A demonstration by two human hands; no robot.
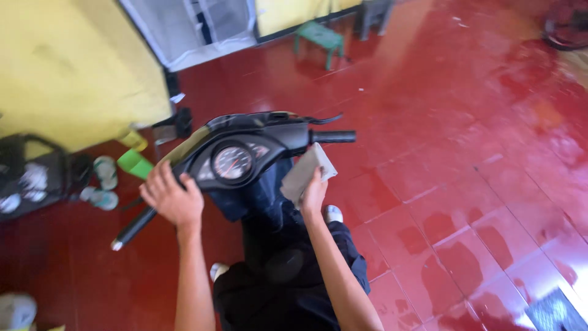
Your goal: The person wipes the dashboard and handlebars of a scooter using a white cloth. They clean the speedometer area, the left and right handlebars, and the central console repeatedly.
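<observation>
Right of the black scooter handlebar console [245, 153], glossy red tiled floor [478, 122] lies open. Left hand [173, 197] rests spread on the console's left edge; right hand [313, 191] pinches a grey folded cloth [304, 170] beneath the right grip. A yellow wall [67, 67] and sandals [103, 184] crowd the left.

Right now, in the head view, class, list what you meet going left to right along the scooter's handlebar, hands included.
Left grip → left hand → round speedometer → grey cloth held in the right hand → right grip.
</observation>
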